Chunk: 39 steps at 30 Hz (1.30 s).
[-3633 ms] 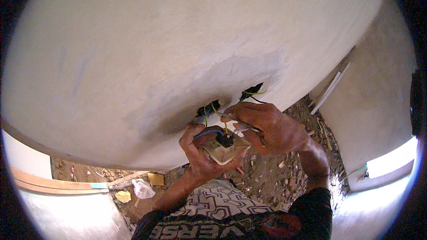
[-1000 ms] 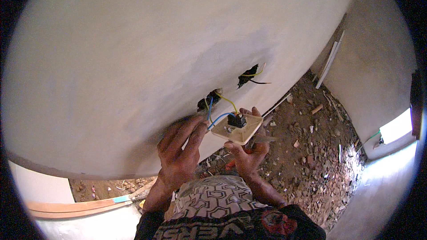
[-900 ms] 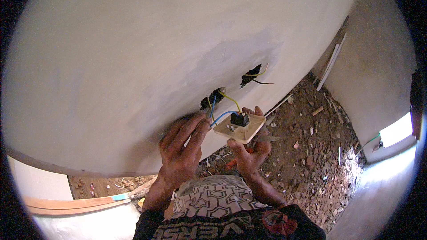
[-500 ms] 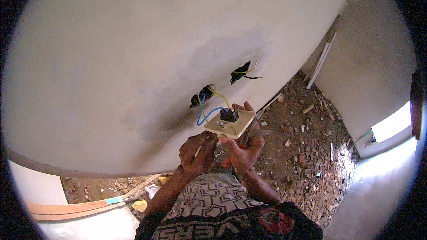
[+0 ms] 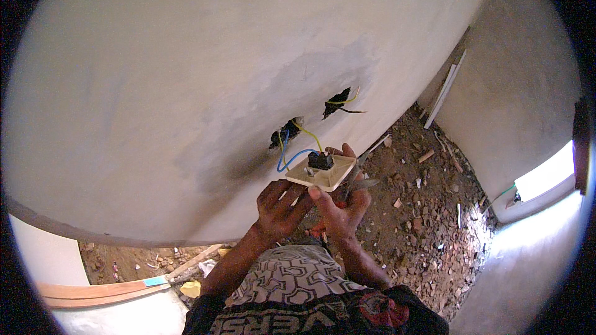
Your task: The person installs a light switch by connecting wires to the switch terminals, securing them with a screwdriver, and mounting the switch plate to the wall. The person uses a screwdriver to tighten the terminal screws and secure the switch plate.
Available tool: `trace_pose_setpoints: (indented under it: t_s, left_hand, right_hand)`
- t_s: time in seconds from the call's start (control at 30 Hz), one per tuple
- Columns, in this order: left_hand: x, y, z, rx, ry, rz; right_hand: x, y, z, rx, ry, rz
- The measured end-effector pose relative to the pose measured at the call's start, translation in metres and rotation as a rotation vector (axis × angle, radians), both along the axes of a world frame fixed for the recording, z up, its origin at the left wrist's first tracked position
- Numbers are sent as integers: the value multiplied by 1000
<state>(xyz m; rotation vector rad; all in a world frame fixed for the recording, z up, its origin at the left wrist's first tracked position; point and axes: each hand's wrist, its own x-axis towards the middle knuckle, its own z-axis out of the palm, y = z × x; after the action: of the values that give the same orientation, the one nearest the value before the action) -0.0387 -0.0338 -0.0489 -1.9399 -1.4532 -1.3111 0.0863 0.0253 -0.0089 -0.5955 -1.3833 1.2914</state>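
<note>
A cream electrical wall plate (image 5: 340, 172), back side up with a black module (image 5: 321, 161) on it, is held in my right hand (image 5: 343, 214). My thumb presses its near edge and fingertips show beyond the far edge. The same hand also carries red-handled pliers (image 5: 318, 231), their metal jaws poking out to the right. Against the plate's near left edge is my left hand (image 5: 278, 209), fingers curled; what they hold, if anything, is hidden. A blue wire (image 5: 293, 159) and a yellow-green wire (image 5: 313, 136) run from the plate into a rough wall hole (image 5: 285, 134).
Beyond it, a second wall hole (image 5: 336, 103) has loose yellow-green and black wire ends sticking out. Broken rubble (image 5: 428, 211) covers the ground at right. A white strip (image 5: 446, 90) leans on the side wall. A curved wooden piece (image 5: 99, 291) lies at lower left.
My left hand has shifted slightly right and up toward the plate. The thin pale stick seen in it earlier no longer shows clearly. My right hand keeps its hold on the plate.
</note>
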Motion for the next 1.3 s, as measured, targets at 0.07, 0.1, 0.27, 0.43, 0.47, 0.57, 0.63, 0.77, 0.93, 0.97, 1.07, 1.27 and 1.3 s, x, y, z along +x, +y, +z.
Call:
trace_pose_setpoints:
  t_s: [0.07,0.1,0.27,0.43,0.47,0.57,0.63,0.77,0.93,0.97,1.07,1.27,1.3]
  left_hand:
    - [-4,-7,-4,33,84,56]
    - [-7,-9,-5,51,125,83]
    - [-19,-16,-5,58,153,46]
    - [-41,-24,3,-13,257,-41]
    - [-43,-24,6,-7,269,-50]
    - [-42,-25,22,32,280,-74]
    - [-38,-28,30,41,240,-79]
    - [-32,-37,40,34,147,-95]
    - [-40,-39,42,101,52,-77]
    - [-39,-42,46,75,17,-32]
    - [-38,-41,52,155,-34,96]
    - [-27,-30,90,124,-104,142]
    - [-26,-30,96,77,-117,116]
  right_hand:
    - [0,-1,2,-1,-9,0]
    - [0,-1,2,14,-19,-2]
    - [2,-3,12,-22,-63,-5]
    - [8,-1,11,-53,-66,35]
    - [8,-1,13,-61,-71,35]
    - [8,0,19,-69,-101,28]
    - [10,0,19,-50,-141,16]
    - [7,3,16,-45,-63,7]
    - [7,5,17,-39,-94,11]
    - [7,6,17,-26,-83,15]
    - [9,12,12,36,-94,31]
    - [12,19,13,76,-144,46]
    - [10,19,13,75,-119,35]
